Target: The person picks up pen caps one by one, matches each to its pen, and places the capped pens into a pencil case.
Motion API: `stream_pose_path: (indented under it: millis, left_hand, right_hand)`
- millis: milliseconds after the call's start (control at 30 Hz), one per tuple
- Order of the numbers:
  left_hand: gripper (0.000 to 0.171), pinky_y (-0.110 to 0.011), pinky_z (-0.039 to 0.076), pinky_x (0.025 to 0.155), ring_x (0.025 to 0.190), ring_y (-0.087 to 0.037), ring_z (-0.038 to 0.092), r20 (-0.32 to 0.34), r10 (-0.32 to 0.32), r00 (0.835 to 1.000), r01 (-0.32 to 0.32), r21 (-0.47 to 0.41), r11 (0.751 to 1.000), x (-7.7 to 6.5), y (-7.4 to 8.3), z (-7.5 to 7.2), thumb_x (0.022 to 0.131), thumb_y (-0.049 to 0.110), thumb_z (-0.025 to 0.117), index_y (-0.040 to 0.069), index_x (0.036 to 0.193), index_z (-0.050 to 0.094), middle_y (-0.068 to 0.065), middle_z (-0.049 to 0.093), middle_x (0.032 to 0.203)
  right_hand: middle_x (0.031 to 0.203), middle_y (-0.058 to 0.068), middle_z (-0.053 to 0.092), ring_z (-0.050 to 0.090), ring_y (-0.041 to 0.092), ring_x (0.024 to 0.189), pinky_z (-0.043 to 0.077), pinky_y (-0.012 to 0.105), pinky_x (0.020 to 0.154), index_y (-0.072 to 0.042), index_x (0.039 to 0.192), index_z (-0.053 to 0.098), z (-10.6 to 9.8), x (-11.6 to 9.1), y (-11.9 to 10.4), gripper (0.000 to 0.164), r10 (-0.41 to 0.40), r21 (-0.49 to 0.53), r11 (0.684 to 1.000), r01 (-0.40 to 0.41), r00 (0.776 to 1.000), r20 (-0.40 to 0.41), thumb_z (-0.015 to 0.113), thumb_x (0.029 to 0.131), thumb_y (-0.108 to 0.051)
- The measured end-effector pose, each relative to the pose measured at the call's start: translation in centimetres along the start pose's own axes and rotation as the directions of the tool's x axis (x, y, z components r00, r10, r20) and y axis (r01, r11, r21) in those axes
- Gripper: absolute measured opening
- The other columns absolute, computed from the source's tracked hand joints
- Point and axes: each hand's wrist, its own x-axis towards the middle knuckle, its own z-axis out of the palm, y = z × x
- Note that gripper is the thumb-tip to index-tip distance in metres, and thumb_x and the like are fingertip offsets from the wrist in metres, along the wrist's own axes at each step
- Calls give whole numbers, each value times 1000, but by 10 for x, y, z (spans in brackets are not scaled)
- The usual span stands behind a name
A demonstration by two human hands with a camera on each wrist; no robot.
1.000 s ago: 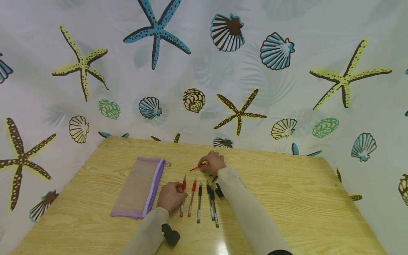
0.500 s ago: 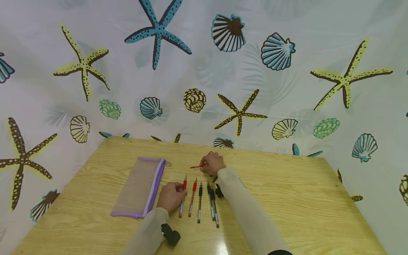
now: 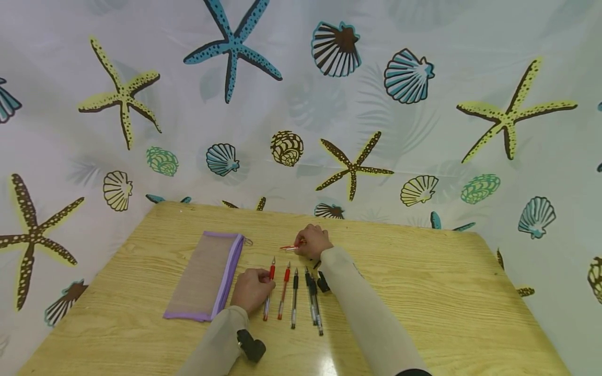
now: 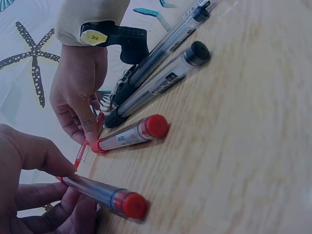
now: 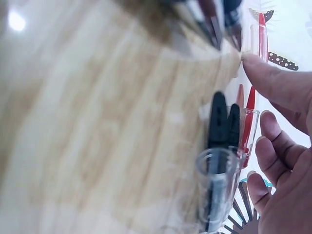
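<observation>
My left hand (image 3: 254, 288) pinches a red gel pen (image 4: 92, 190) by its upper barrel, metal tip pointing away. A second red gel pen (image 3: 284, 292) lies just to its right. Beyond the pens, my right hand (image 3: 314, 242) holds a clear pen cap with a red clip (image 5: 263, 39), the thumb tip right at it. Another red-clipped cap (image 5: 248, 122) shows below that thumb, beside the fingers. Clear caps with black clips (image 5: 217, 170) lie near the right palm. The right index finger is mostly hidden in the right wrist view.
To the right of the red pens, several black gel pens, among them one black pen (image 3: 294, 300), lie in a row on the wooden table (image 3: 423, 292). A mesh zip pouch with purple edging (image 3: 202, 277) lies at the left. A patterned curtain (image 3: 301, 104) stands behind the table.
The red-clipped cap at my right hand has turned from slanting to nearly level. In my left hand, the red pen's near end has swung slightly left.
</observation>
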Motion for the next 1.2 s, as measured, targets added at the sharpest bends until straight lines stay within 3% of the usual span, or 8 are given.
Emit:
stream_pose_path:
  millis: [433, 667, 1200]
  left_hand:
    - [31, -36, 52, 69, 75, -14, 60, 6, -7, 1000, 7, -21, 1000, -2, 1, -3, 82, 11, 66, -2, 110, 71, -2, 68, 85]
    - [32, -36, 53, 70, 76, -14, 61, 13, -11, 1000, 11, -34, 999, -3, 2, -3, 83, 11, 65, -2, 112, 70, -3, 68, 87]
    - [31, -34, 51, 67, 73, -13, 59, 10, 3, 1000, -3, -40, 999, -2, 1, -3, 82, 10, 64, -3, 110, 70, -2, 67, 84]
  right_hand:
    - [97, 2, 57, 54, 27, 97, 36, 54, 98, -14, 85, 68, 0, -4, -1, 7, -26, 79, 996, 29, 999, -45, 73, 87, -18]
    - [91, 2, 63, 61, 19, 86, 51, 37, 79, -10, 87, 69, -2, -8, -3, 6, 9, 178, 984, -1, 999, -43, 74, 85, -13]
    - [87, 0, 65, 62, 15, 81, 52, 33, 74, -10, 89, 70, 0, -8, 1, 9, -6, 220, 975, 24, 997, -82, 76, 84, -14]
